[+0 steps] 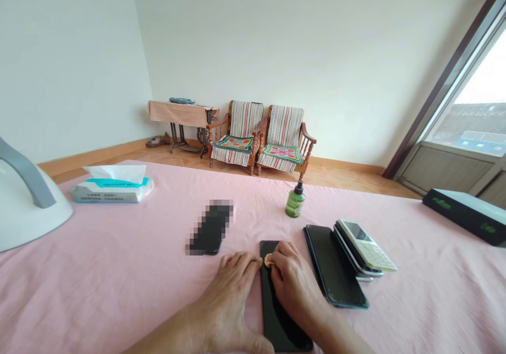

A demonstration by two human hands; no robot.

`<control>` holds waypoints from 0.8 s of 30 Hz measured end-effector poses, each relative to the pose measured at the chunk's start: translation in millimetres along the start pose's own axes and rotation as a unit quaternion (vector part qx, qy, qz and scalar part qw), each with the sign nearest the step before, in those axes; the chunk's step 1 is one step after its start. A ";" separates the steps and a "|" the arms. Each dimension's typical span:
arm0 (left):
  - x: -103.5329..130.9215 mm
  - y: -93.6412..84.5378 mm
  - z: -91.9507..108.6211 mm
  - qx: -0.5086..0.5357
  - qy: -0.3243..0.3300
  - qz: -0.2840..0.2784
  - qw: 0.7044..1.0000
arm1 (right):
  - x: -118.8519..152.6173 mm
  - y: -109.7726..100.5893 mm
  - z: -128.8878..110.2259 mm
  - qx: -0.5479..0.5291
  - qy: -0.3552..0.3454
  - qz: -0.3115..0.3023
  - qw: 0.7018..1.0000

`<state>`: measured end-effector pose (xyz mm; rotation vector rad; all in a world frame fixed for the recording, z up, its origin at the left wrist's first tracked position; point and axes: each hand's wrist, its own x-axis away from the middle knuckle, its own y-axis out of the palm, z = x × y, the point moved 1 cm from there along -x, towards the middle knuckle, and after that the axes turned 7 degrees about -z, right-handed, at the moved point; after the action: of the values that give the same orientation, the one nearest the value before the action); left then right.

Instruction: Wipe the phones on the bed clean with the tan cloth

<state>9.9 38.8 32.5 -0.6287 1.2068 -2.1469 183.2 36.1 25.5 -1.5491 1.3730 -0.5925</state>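
A black smartphone (271, 296) lies face up on the pink cloth, its long side pointing away from me. My left hand (231, 296) steadies it from the left, fingertips against the upper left edge and the thumb near the lower left corner. Bent over the screen, my right hand (294, 280) pinches a small yellowish wad (269, 260) and presses it on the upper part of the glass. The right hand and wrist cover part of the phone. The wad's material cannot be made out.
Right of the phone lie dark smartphones (334, 267) and a stack topped by a white keypad phone (366, 243). A green spray bottle (294, 201) stands behind. Leftward are a pixelated dark phone (211, 230), a tissue pack (113, 189) and a white appliance (31, 206). A black box (466, 214) sits far right.
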 end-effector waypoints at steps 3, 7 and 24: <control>0.5 -4.0 4.8 0.004 -0.006 -0.007 1.000 | -5.7 -0.7 2.8 -0.009 -0.005 -0.008 1.000; 0.7 -0.9 1.0 0.007 0.001 0.005 1.000 | -24.5 1.2 8.0 -0.006 -0.006 -0.004 1.000; 0.4 3.5 -1.6 0.018 0.021 0.030 0.999 | -7.7 -2.5 13.6 -0.002 -0.010 -0.008 1.000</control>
<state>9.5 38.0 28.7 -0.5293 1.1920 -2.1364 193.9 47.6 23.6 -1.5669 1.3482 -0.5833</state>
